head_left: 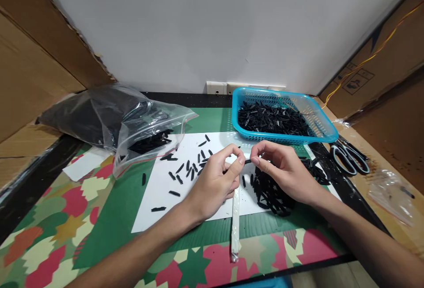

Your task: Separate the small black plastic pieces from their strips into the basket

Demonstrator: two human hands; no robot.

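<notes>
Between the fingertips of both my hands is a small black piece (247,161), mostly hidden by the fingers. My left hand (212,182) is closed, thumb and forefinger pinched at the piece's left end. From the other side, my right hand (281,168) pinches the right end. A narrow white wrapped stick (235,226) runs down from beneath my left fingers towards the table's front edge; whether the hand grips it, I cannot tell. Loose black pieces (190,171) are scattered over a white sheet (149,215) left of my hands. Below my right hand lies a dense black pile (273,195).
A blue basket (285,137) of black pieces stands at the back right. At the left slumps a clear zip bag (96,115) filled with black pieces. Scissors (349,157) and a small clear bag (391,195) lie at the right. Cardboard (33,49) flanks the table.
</notes>
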